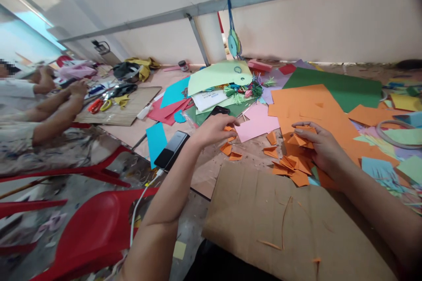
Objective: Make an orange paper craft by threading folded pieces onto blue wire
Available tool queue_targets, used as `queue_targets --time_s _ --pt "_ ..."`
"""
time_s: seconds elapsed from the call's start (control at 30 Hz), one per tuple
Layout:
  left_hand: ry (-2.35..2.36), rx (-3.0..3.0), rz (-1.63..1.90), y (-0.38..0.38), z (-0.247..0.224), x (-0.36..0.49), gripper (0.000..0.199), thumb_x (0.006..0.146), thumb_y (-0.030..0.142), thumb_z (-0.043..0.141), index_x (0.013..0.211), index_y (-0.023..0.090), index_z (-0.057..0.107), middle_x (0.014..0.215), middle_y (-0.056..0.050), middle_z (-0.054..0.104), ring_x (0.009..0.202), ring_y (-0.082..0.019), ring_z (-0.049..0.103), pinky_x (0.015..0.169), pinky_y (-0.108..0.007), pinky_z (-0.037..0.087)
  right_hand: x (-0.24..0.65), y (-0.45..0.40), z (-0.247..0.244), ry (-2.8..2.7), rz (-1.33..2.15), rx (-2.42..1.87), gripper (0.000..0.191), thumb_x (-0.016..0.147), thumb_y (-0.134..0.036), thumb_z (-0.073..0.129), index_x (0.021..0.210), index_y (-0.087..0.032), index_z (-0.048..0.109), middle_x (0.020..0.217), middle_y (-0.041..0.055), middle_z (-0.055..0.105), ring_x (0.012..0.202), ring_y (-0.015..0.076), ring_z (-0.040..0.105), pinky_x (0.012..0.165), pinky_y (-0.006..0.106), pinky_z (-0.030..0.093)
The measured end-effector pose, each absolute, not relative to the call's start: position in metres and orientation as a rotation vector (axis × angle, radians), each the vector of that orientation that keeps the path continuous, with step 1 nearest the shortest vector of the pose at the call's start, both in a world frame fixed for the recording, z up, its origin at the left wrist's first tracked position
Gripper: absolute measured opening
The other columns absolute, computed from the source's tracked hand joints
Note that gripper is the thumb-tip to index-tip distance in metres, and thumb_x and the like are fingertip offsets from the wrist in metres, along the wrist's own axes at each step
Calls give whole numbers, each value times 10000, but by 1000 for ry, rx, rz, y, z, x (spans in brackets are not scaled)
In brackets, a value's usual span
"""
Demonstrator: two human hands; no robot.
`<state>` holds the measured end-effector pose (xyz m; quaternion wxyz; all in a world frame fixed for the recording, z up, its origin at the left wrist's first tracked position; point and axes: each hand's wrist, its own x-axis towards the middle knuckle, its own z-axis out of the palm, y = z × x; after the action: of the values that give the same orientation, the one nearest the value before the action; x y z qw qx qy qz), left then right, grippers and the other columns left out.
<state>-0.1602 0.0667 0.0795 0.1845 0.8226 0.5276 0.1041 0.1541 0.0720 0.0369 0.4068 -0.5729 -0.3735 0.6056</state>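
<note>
fingers (316,135) half bent — right hand (326,149) holding creased, pointed orange paper pieces (300,140), left hand's (212,129) hold unclear.

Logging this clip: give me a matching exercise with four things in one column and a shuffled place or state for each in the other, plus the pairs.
Things:
1. The person's left hand
2. The person's right hand
3. Black power bank
4. Nearest cardboard sheet

Places or states:
a. has a white cable running from it
b. has thin orange scraps lying on it
c. holds folded orange paper pieces
d. is just beside the pink paper sheet

Pairs: 1-d, 2-c, 3-a, 4-b
</note>
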Motion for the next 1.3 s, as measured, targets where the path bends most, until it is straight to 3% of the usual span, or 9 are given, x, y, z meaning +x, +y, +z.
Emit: queue_targets --time_s 0.17,0.33,0.4,0.53,0.67,0.8,0.9,1.1,1.3 --pt "1677 2522 24 66 60 -157 196 872 266 603 1016 205 722 1029 -78 701 1014 -246 608 860 -377 432 152 71 39 -897 1545 -1456 322 646 -312 815 946 -275 702 848 5 583 707 136 550 464 177 462" --pt "1440 2395 150 65 63 -143 155 887 227 569 853 190 716 914 -59 723 933 -206 632 850 -353 450 154 71 39 -908 1536 -1465 318 661 -328 812 956 -283 703 818 -2 561 665 123 527 431 164 413" --pt "1287 2277 293 62 70 -148 177 918 290 562 927 210 720 961 -47 734 942 -186 642 868 -335 473 154 71 38 -913 1540 -1455 330 659 -334 813 965 -278 701 812 0 561 663 120 528 433 159 403" --pt "1481 2294 514 54 78 -168 274 931 405 585 1108 231 700 1162 -79 704 1128 -225 606 989 -386 464 152 71 39 -931 1531 -1447 350 636 -334 815 958 -266 694 820 7 587 695 129 552 436 152 393" --pt "1463 2422 270 42 64 -173 619 878 562 645 1397 234 562 1510 -144 508 1377 -301 487 1125 -460 397 150 68 43 -939 1559 -1436 378 615 -330 804 965 -276 670 800 -3 602 679 151 590 483 209 466" --pt "1364 2410 138 32 49 -162 824 825 635 678 1510 236 451 1627 -175 352 1461 -349 404 1161 -489 378 151 66 44 -1058 1540 -1378 382 624 -370 819 957 -267 662 758 -17 620 640 151 588 528 250 482" --pt "1325 2434 156 30 43 -154 775 831 533 720 1508 259 460 1628 -170 353 1493 -357 352 1184 -525 349 152 64 41 -1248 1484 -1324 366 662 -428 820 952 -255 677 822 -3 675 695 159 615 610 272 497" --pt "1324 2468 286 35 33 -144 380 952 343 588 1321 262 626 1520 -145 491 1412 -304 460 1147 -526 400 150 60 37 -1643 1406 -1209 286 825 -462 720 1035 -269 723 1146 41 725 1060 231 654 932 374 510" --pt "1379 2436 301 33 33 -143 464 959 302 559 1420 262 528 1540 -138 471 1432 -273 439 1167 -487 376 157 63 48 -1875 1264 -1210 292 894 -451 648 1132 -304 731 1265 48 711 1192 272 630 1045 452 462"
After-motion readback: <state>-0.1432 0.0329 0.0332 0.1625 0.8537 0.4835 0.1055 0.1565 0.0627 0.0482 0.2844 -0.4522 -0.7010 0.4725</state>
